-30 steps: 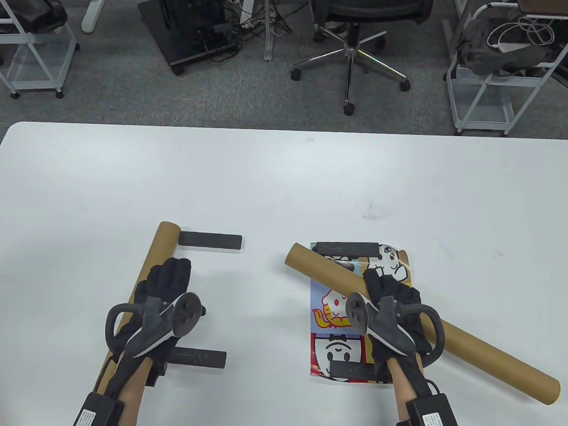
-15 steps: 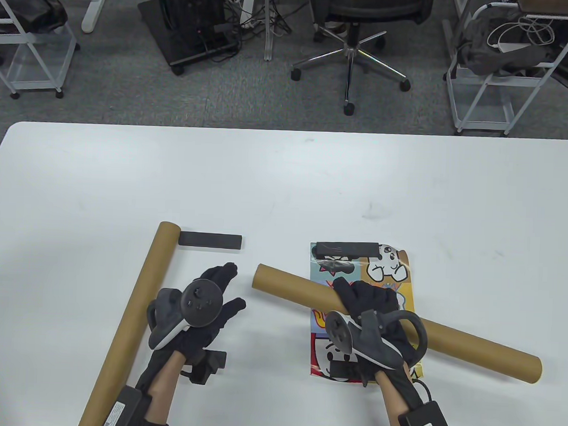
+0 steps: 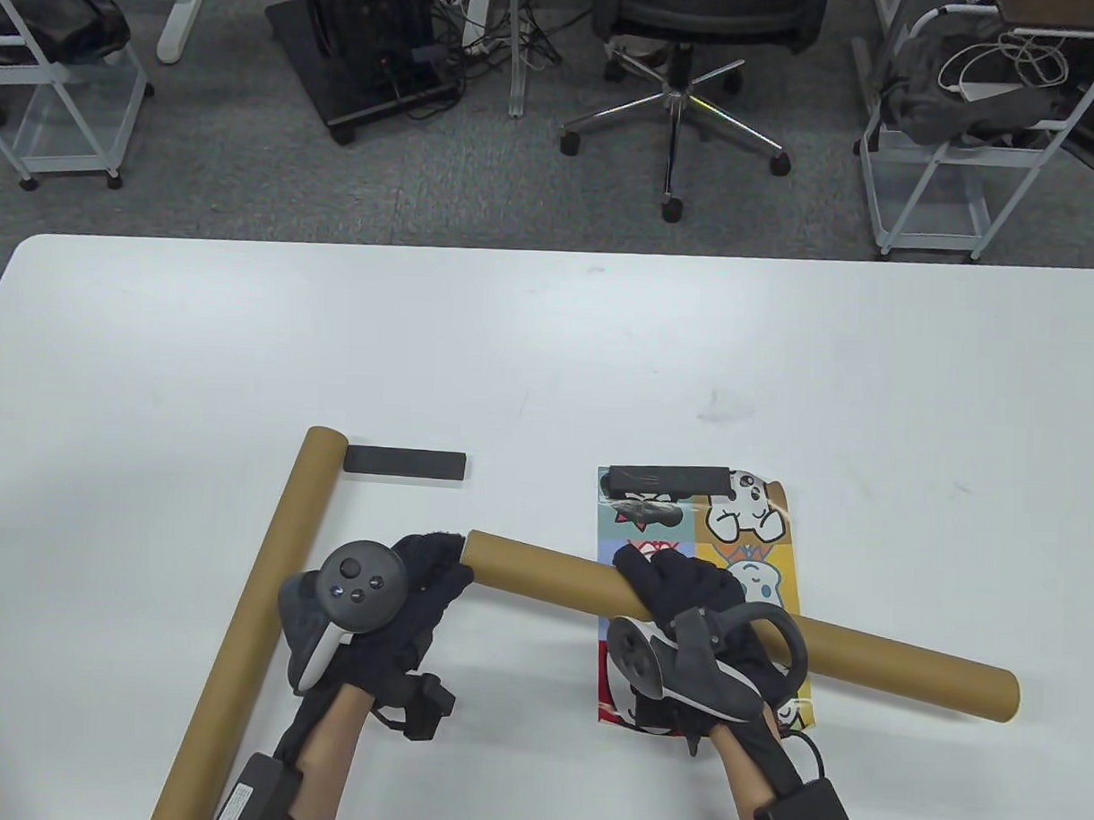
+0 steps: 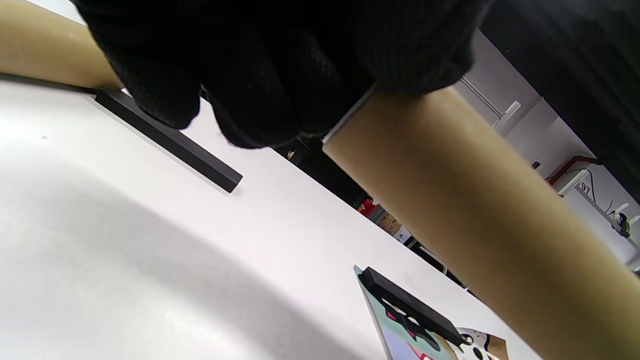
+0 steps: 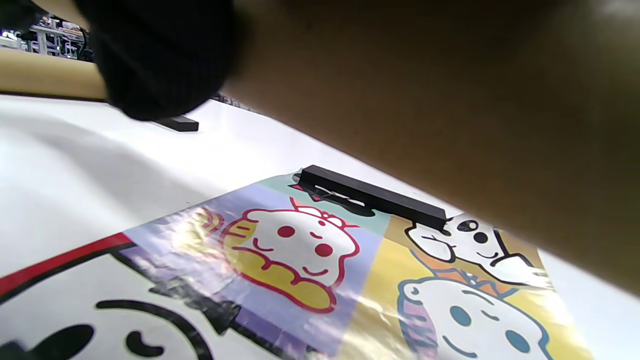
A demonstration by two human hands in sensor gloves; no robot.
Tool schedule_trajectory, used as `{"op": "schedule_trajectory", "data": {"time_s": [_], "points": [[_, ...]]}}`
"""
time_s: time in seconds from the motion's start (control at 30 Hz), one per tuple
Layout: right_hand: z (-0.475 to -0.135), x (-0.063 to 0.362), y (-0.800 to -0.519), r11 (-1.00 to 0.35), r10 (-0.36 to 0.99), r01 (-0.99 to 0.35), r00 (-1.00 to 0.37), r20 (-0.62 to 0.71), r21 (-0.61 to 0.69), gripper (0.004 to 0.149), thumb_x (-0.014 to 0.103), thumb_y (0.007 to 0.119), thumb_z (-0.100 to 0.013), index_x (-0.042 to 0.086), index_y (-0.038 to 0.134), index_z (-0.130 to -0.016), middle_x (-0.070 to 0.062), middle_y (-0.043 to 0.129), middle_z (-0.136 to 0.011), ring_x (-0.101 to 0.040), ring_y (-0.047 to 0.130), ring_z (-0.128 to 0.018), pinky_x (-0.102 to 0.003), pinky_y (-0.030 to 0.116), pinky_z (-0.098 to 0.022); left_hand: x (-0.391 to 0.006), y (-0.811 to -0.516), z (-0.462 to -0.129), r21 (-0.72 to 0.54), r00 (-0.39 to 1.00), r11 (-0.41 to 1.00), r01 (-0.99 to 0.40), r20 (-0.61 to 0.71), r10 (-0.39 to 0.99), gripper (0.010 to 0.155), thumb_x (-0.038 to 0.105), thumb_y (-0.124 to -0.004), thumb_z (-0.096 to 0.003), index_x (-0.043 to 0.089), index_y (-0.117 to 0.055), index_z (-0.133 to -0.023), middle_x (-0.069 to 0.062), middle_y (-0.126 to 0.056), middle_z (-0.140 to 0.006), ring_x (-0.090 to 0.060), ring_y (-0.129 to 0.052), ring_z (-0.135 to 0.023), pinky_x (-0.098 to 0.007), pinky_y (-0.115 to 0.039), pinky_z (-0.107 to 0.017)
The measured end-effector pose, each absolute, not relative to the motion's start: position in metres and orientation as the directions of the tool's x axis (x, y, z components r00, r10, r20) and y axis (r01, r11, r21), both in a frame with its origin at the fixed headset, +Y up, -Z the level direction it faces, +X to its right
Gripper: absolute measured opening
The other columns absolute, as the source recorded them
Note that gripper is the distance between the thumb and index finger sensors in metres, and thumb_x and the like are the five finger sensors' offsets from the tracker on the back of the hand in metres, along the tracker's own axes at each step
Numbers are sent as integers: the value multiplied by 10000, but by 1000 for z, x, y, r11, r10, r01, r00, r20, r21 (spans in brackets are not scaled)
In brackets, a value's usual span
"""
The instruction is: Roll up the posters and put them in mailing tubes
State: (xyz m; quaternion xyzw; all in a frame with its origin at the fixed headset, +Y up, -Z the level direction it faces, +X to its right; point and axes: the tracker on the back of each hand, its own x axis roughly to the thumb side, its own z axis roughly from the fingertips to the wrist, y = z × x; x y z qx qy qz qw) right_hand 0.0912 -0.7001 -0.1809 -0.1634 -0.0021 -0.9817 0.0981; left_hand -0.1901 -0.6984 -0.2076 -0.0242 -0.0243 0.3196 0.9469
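Table view first: the mailing tube [image 3: 897,660] I'm carrying sits in my right hand [image 3: 692,612], fingers wrapped round its middle, lifted across the cartoon poster [image 3: 758,534]. A second ago that tube angled up toward the far bar; now it has swung flatter and slid left, and its left end has come right to my left hand [image 3: 420,589]. That hand has left the second tube [image 3: 262,597], which lies untouched along the left, and its fingers now curl over the end of the carried tube. From the left wrist view those fingertips [image 4: 260,100] cover the tube's rim, so I judge I'm taking hold of the end, perhaps a cap, though the cap itself I cannot make out.

What it means: the tube is getting readied while the poster is not yet rolled. It lies flat, pinned by a black weight bar [image 3: 666,479] at its far edge; the near edge is hidden under my right hand.

Room to move: another black bar [image 3: 404,462] lies beside the far end of the second tube, and the white table [image 3: 549,356] beyond it is wide open. The carried tube's right end hangs well inside the table's right edge.
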Motion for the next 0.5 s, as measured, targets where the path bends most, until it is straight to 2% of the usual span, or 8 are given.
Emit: {"op": "schedule_trajectory", "data": {"time_s": [0.1,0.23,0.33,0.4,0.5], "points": [[-181,89,-702,-978,-204,204,-925,321,-35,841,401,800,-414,215,335,-1089,-158,688,-1057,-431,799,-892,-630,675,-671,-192,-698,-207,-67,803,803,-593,32,595,444,424,-729,-480,299,-783,-903,26,-882,-917,-243,-950,-799,-518,-778,-714],[-180,87,-700,-978,-208,206,-922,327,-41,829,316,770,-443,173,287,-1101,-213,608,-1092,-500,717,-926,-697,591,-681,-193,-700,-207,-83,774,772,-630,13,633,443,438,-717,-491,289,-789,-903,9,-881,-923,-260,-944,-802,-531,-767,-714],[-178,85,-701,-980,-197,196,-920,339,-39,829,293,772,-444,143,291,-1102,-217,597,-1101,-510,713,-933,-703,597,-678,-196,-699,-206,-45,728,727,-685,-23,685,452,486,-645,-501,289,-822,-867,-7,-899,-896,-272,-947,-781,-540,-760,-712],[-178,84,-701,-979,-202,197,-917,345,-48,831,285,784,-437,134,308,-1100,-182,594,-1113,-500,720,-944,-694,610,-681,-197,-699,-206,-24,729,729,-684,-27,684,444,492,-659,-494,293,-835,-850,-6,-911,-879,-266,-954,-766,-536,-767,-706],[-177,83,-701,-959,-283,257,-899,335,-122,855,334,842,-391,120,394,-1087,-125,638,-1078,-438,766,-913,-657,651,-680,-198,-698,-206,-41,718,717,-696,-29,695,438,455,-724,-488,276,-840,-870,-6,-915,-881,-264,-963,-752,-535,-779,-696]]}}
